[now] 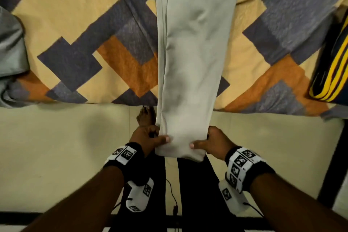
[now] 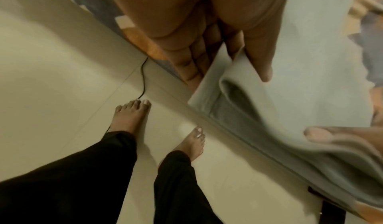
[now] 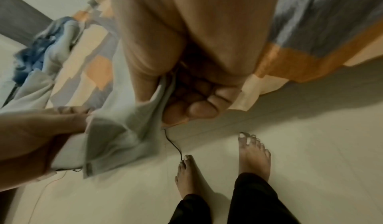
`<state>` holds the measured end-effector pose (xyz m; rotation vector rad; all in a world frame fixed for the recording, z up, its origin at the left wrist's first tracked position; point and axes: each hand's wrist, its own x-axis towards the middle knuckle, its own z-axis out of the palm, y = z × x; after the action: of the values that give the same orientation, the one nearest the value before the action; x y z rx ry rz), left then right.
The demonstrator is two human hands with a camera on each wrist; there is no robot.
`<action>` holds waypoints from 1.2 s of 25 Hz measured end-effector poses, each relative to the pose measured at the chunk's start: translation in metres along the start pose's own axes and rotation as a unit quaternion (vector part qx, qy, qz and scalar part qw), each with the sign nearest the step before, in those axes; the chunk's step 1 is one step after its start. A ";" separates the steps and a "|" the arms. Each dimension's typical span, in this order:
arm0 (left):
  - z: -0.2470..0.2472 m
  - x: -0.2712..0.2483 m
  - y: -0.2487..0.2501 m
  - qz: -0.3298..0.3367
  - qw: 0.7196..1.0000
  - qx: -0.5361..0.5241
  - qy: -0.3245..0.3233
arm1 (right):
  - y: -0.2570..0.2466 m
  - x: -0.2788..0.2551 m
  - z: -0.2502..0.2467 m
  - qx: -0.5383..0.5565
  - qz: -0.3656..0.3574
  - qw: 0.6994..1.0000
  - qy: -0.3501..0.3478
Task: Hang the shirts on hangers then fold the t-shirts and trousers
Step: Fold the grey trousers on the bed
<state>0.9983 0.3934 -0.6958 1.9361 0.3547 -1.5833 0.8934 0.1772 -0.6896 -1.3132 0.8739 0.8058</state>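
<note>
Across bed edge: patchwork-print bedsheet in cream, orange and grey-blue (image 1: 62, 15), long pale grey-green trousers (image 1: 190, 43) laid lengthwise, hem end hanging past edge over cream tiled floor (image 1: 56, 156). Left hand (image 1: 148, 137) and right hand (image 1: 212, 142) each pinch a hem corner, thumbs on top. Head view alone shows navy garment with yellow stripes (image 1: 331, 66) at right, black-and-white patterned wristbands (image 1: 243, 164). Wrist views alone show fingers curled beneath cloth, bare feet (image 2: 132, 114), thin black cable (image 3: 174, 145). No readable writing.

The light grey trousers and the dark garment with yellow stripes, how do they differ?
The light grey trousers are plain and stretched long past the bed's edge; the striped garment lies bunched at the bed's right side. The left hand and right hand grip the trousers; nothing touches the striped garment. Both lie on the patterned bedsheet.
</note>
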 end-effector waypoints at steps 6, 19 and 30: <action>0.009 -0.009 -0.034 0.003 0.999 0.004 -0.033 | 0.020 0.002 0.013 0.044 0.003 0.998 0.049; 0.011 0.006 0.044 0.054 0.973 -0.221 0.042 | 0.024 -0.028 0.003 0.248 -0.026 0.968 0.019; 0.030 -0.010 0.012 0.027 0.967 -0.255 0.002 | 0.020 -0.019 0.011 0.275 0.025 0.958 0.074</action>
<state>0.9785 0.3678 -0.6857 1.5356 0.6372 -1.2935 0.8675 0.1894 -0.6815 -0.8645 1.1548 0.4535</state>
